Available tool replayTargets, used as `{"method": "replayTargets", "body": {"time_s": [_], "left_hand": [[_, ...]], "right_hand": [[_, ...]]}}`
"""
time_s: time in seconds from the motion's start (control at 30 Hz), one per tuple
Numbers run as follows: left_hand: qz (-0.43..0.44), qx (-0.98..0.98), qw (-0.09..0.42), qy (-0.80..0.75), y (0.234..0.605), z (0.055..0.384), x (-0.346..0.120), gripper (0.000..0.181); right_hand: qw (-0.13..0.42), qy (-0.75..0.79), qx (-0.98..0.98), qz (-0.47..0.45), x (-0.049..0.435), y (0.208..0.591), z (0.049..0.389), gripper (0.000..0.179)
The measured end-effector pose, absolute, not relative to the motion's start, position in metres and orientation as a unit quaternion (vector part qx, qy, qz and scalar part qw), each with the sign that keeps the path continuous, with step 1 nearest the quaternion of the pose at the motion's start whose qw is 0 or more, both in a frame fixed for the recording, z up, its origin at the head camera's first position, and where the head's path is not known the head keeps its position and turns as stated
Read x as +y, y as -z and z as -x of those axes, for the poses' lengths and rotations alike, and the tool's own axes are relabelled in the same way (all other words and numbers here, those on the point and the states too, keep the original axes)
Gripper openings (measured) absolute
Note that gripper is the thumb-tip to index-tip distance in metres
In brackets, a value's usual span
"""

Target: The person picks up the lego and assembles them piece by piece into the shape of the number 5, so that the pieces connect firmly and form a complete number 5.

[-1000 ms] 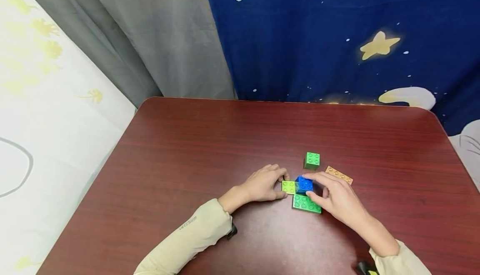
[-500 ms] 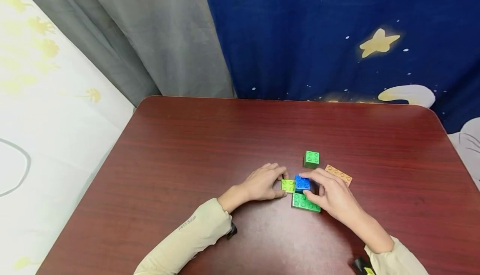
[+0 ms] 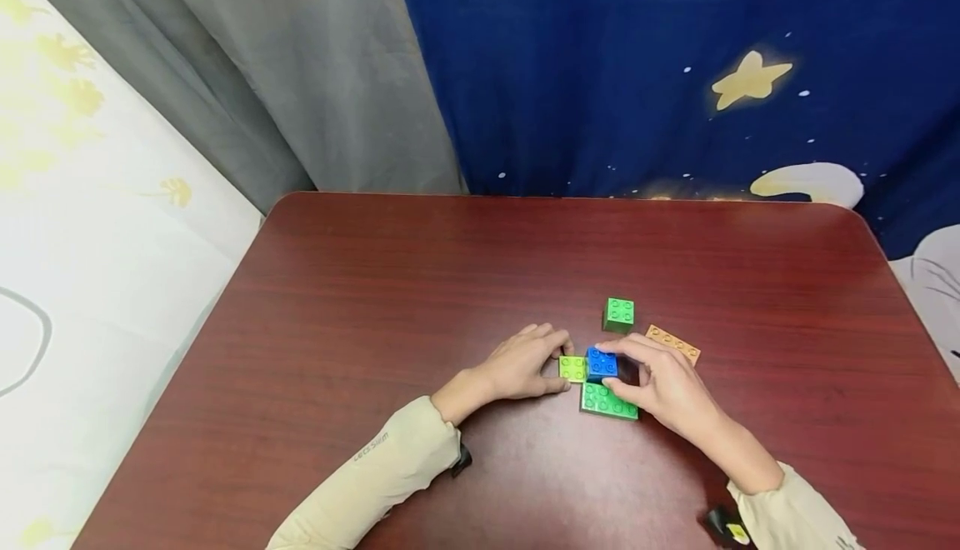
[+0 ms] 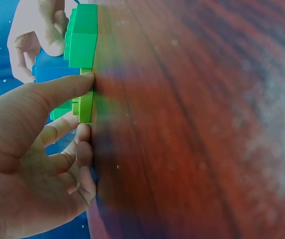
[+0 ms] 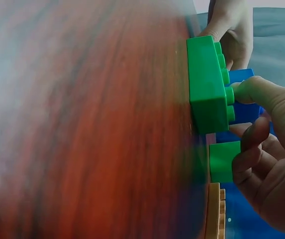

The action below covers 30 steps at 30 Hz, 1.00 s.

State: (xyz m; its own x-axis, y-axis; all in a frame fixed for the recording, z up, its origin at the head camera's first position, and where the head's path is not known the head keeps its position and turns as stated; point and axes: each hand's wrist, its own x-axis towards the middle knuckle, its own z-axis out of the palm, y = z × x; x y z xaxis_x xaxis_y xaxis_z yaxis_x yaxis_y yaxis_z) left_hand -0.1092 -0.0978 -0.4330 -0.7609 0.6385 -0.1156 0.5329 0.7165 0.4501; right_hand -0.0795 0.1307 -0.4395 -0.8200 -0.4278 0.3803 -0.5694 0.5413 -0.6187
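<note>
My left hand pinches a thin lime-green building brick between thumb and fingers, flat on the table. Thumb and forefinger of my right hand grip a square blue brick at the lime piece's right end. In the left wrist view the blue brick appears to stand on the lime piece, though how firmly they join cannot be seen. Just in front of the blue brick lies a longer green brick, studs up, which partly covers the joint in the right wrist view.
A small square green brick stands behind the hands. To its right lies a thin orange brick, partly hidden by my right hand. Everything rests on a dark red wooden table, with a blue star-patterned curtain behind it.
My right hand has shifted the blue brick slightly left, and it sits straighter against the lime piece. My left hand keeps its hold. The head view has drifted a little.
</note>
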Motion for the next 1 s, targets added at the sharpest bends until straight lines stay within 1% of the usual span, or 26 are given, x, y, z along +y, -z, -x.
{"method": "replayTargets", "body": {"time_s": [0.13,0.3,0.4,0.5,0.63,0.77,0.9,1.0], "left_hand": [[-0.321,0.917,0.136,-0.195,0.433,0.109,-0.099,0.033],[-0.313,0.916,0.126,-0.217,0.43,0.106,-0.1,0.038],[-0.312,0.913,0.098,-0.242,0.423,0.097,-0.1,0.038],[-0.329,0.911,0.071,-0.239,0.415,0.083,-0.096,0.034],[-0.37,0.92,0.009,-0.132,0.41,0.063,-0.087,0.031],[-0.39,0.918,-0.063,-0.035,0.413,0.054,-0.076,0.031],[-0.387,0.918,-0.082,-0.019,0.417,0.052,-0.071,0.029],[-0.381,0.921,-0.077,-0.021,0.42,0.052,-0.069,0.029]], "right_hand": [[0.085,-0.378,-0.877,-0.283,0.13,0.44,0.079,0.042],[0.08,-0.373,-0.881,-0.281,0.13,0.44,0.078,0.041],[0.081,-0.373,-0.879,-0.285,0.131,0.439,0.079,0.041],[0.087,-0.373,-0.878,-0.287,0.132,0.438,0.079,0.041],[0.097,-0.368,-0.878,-0.29,0.134,0.439,0.079,0.041],[0.105,-0.365,-0.877,-0.294,0.135,0.439,0.08,0.042],[0.091,-0.363,-0.883,-0.284,0.134,0.438,0.082,0.041],[0.073,-0.368,-0.887,-0.269,0.134,0.437,0.083,0.041]]}}
